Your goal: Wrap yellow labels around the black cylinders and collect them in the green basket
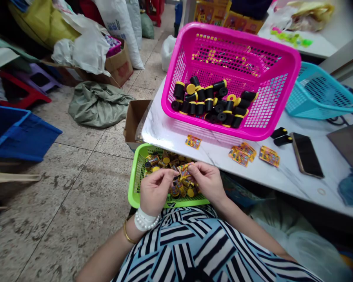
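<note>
A printed label (184, 170) is held above the green basket (138, 172). The right hand (208, 181) pinches it between thumb and fingers. The left hand (155, 192) has its fingers drawn together at the label's left end; whether they grip it cannot be told. Below the hands, the green basket holds labelled cylinders (176, 184) in a loose heap. It sits just off the table's near edge, over a cardboard box (133, 121).

On the table (176, 135), a pink basket (229, 51) contains black cylinders with yellow caps (206, 102). Loose labels (269, 156) lie along its near side. Two black cylinders (281, 137) lie beside a phone (306, 154). A teal basket (320, 92) stands at the far right edge.
</note>
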### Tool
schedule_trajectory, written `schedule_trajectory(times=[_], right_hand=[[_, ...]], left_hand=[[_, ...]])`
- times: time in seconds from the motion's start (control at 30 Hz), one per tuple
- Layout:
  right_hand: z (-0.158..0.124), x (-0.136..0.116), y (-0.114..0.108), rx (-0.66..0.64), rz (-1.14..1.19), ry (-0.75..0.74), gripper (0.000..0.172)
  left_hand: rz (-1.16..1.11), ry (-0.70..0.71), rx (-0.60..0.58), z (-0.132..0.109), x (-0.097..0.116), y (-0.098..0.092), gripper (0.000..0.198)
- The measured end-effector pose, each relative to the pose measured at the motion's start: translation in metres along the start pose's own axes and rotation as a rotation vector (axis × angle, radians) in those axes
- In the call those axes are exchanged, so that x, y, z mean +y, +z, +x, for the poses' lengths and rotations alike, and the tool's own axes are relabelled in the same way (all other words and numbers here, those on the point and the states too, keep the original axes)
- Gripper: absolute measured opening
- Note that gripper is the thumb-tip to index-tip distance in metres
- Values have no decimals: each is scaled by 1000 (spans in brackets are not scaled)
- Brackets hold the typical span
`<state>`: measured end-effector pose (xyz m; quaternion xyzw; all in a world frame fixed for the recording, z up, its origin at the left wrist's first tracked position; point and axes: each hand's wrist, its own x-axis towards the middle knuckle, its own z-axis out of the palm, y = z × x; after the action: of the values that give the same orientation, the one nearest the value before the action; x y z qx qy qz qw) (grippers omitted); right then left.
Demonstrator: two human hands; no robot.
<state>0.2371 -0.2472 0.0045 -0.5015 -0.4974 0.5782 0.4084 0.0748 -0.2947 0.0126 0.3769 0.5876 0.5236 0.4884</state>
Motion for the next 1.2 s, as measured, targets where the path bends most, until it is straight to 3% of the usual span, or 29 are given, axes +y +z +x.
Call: schedule_trajectory(times=[0.17,0.37,0.53,0.67,0.83,0.93,1.03,1.1,1.17,1.2], right_hand=[[1,1,2,-9,-106,-79,28],[2,-5,11,-17,-303,-381,13],[11,-9,17,32,-364,-374,8],[13,-9,25,9,-481,-490,10],[20,-26,26,-103,-510,-484,13],[51,-62,11,-101,-604,-577,22],[106,-109,-3,129,-851,-772,21],[145,-134,-6,245,-1139,-737,22],[180,-147,-4,194,-1447,-591,31],[193,-150,-2,158,-1488,-559,32]], left_hand=[[55,54,49,5,1,4,24],[84,138,33,18,-9,-1,14],[40,49,49,29,-14,-8,22],[-125,-111,31,33,-12,-11,33],[-363,-267,-27,33,-8,-15,40],[-439,-252,-21,33,-7,-17,42],[-459,-266,-37,36,-6,-17,42],[-474,-307,-77,39,-3,-16,43],[-502,-344,-130,41,1,-15,42],[-523,-356,-156,42,3,-15,39]])
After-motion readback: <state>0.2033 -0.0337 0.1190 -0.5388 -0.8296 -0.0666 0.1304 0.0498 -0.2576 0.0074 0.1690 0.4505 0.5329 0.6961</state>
